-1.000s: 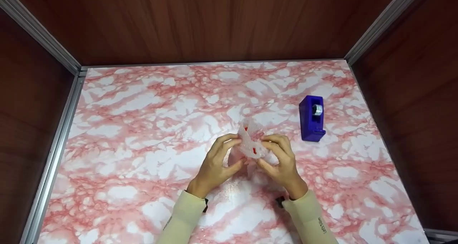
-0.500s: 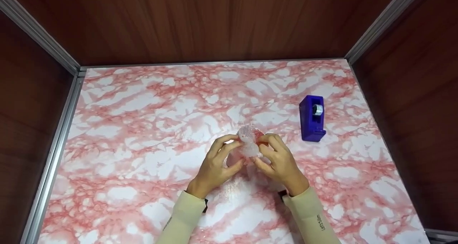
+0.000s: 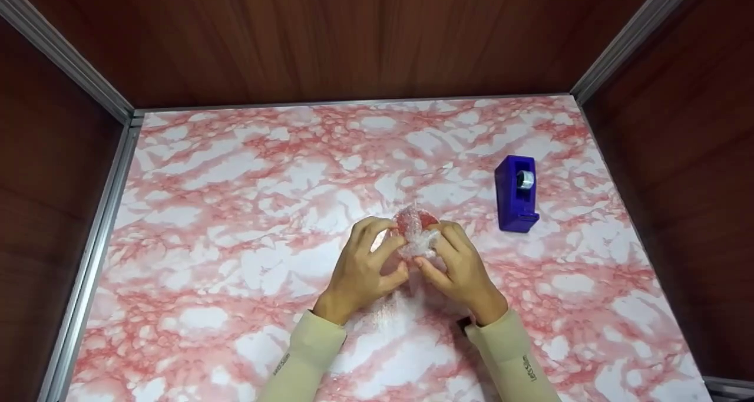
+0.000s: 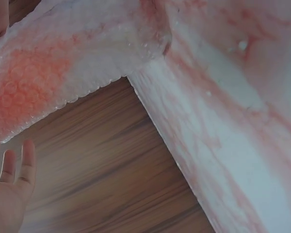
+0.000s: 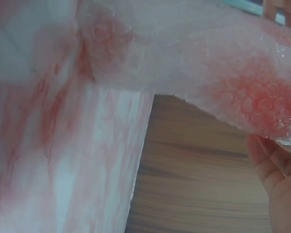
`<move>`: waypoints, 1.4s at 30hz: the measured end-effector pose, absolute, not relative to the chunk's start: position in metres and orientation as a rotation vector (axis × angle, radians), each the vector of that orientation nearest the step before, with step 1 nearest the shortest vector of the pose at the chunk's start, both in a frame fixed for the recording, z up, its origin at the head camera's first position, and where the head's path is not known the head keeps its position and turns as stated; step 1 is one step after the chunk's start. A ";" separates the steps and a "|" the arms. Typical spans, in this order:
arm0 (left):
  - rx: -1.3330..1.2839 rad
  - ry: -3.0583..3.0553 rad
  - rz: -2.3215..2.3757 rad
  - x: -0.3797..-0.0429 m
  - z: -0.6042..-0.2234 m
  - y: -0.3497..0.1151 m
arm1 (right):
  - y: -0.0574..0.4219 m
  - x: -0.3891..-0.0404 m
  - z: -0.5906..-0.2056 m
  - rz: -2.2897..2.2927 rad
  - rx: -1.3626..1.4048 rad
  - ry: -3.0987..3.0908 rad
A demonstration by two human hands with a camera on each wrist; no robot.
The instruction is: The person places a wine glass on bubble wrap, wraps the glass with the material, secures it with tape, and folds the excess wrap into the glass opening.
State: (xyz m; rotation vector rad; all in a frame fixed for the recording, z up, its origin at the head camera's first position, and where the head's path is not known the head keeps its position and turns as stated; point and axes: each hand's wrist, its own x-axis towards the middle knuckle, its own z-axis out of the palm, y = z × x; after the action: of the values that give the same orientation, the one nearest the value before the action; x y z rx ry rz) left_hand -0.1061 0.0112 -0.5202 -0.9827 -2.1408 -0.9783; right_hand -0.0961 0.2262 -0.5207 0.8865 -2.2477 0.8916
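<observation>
A bubble wrap bundle (image 3: 417,246) stands between my two hands near the middle of the table, with something red inside. What the red thing is cannot be told through the wrap. My left hand (image 3: 362,266) holds the wrap from the left, its fingers bent and thumb at the near side. From the right, my right hand (image 3: 462,266) pinches the gathered wrap with thumb and fingers. In the left wrist view the bubble wrap (image 4: 34,80) glows red over part of its length. The right wrist view shows the bubble wrap (image 5: 257,97) with fingertips touching its lower edge.
To the right, beyond my right hand, stands a purple tape dispenser (image 3: 515,195) with a tape roll in it. The red-and-white marbled table (image 3: 235,225) is bordered by dark wood panels (image 3: 353,42) and metal rails (image 3: 88,249) on its sides.
The raised bubble wrap flaps have folded down over the top, covering the red seen in the opening. Both hands have shifted slightly, the left one inward. The tape dispenser stays in its place.
</observation>
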 end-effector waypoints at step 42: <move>-1.000 -2.470 -0.720 -0.102 -0.494 0.017 | 0.222 -0.092 -0.493 0.801 0.902 -2.532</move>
State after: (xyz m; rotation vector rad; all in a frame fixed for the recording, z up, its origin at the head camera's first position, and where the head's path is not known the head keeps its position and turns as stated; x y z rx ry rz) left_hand -0.1019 0.0168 -0.4942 -0.9996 -2.4696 -0.7199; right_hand -0.0917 0.2218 -0.4934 0.9018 -2.5319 0.8013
